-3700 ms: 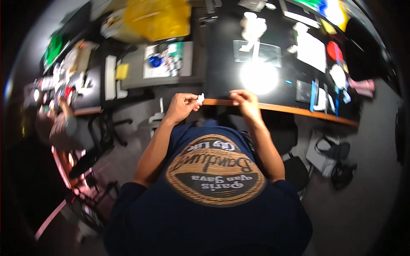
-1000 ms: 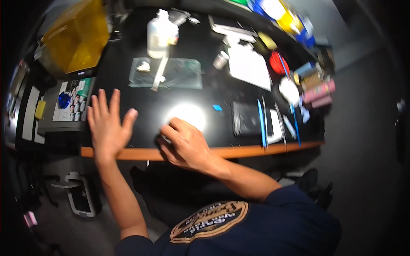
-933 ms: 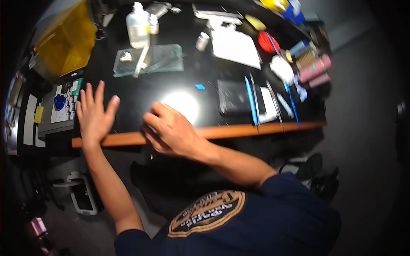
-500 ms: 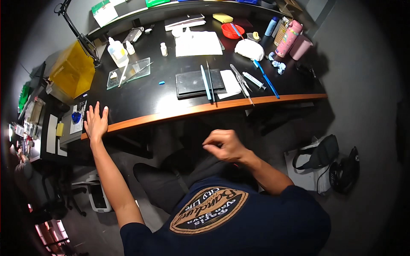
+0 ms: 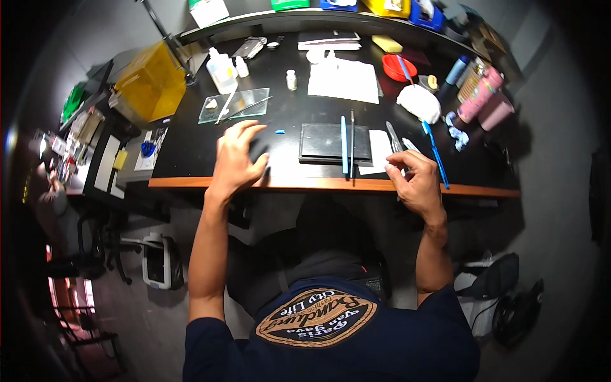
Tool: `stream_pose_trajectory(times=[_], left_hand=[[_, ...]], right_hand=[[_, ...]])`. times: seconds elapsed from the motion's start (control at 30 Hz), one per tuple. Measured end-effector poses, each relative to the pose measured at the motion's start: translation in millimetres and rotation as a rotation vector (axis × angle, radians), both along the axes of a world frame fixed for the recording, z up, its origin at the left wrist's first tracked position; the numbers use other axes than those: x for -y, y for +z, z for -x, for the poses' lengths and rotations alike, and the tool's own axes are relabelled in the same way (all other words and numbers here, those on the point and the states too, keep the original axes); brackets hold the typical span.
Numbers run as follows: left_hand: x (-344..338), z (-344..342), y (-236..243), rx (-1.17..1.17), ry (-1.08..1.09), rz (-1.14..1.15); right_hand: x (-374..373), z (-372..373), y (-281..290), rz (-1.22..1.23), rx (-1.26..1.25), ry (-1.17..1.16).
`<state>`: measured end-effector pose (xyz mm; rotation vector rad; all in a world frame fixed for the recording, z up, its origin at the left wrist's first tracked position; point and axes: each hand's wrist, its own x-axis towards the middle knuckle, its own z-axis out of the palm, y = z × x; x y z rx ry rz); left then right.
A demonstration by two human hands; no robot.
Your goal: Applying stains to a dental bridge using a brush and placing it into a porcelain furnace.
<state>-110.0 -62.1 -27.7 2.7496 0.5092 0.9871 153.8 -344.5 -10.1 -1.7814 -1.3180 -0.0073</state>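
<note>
My left hand (image 5: pixel 237 158) hovers over the desk's front edge with its fingers spread and nothing in them. Beyond its fingertips lie a small blue piece (image 5: pixel 280 132) and a glass plate (image 5: pixel 254 102). My right hand (image 5: pixel 419 184) is at the front edge on the right, thumb and fingers curled together. It partly covers metal tweezers (image 5: pixel 393 135) and a syringe (image 5: pixel 409 145); whether it touches them is hidden. Between the hands, a slim light-blue tool (image 5: pixel 344 149) and a thin dark tool (image 5: pixel 352 137) rest across a black slab (image 5: pixel 321 141). White paper (image 5: pixel 375 141) lies beside it.
A blue brush (image 5: pixel 436 156) lies right of my right hand. Farther back are white bottles (image 5: pixel 223 73), white sheets (image 5: pixel 344 83), a red bowl (image 5: pixel 393 71), a white cloth bundle (image 5: pixel 419 104) and a pink bottle (image 5: pixel 480 95). A yellow box (image 5: pixel 153 83) stands left.
My left hand has lifted off the desk's left corner and moved right. My right hand has risen from above my lap to the tweezers and syringe. The view has shifted left.
</note>
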Motion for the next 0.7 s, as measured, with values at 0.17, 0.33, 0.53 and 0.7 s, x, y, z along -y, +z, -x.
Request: stream_pose_trajectory(times=[0.17, 0.33, 0.53, 0.7], left_hand=[[-20, -30, 3, -0.093, 0.000, 0.306], [-26, -49, -21, -0.062, 0.012, 0.316], [-20, -53, -38, 0.084, 0.109, 0.381], [-13, -49, -33, 0.145, 0.089, 0.296]], right_hand=[[-22, -22, 3, 0.041, 0.091, 0.030], [5, -57, -2, 0.064, 0.113, -0.322], [26, -72, -10, 0.098, 0.071, -0.523], [6, -69, -28, 0.190, 0.345, -0.461]])
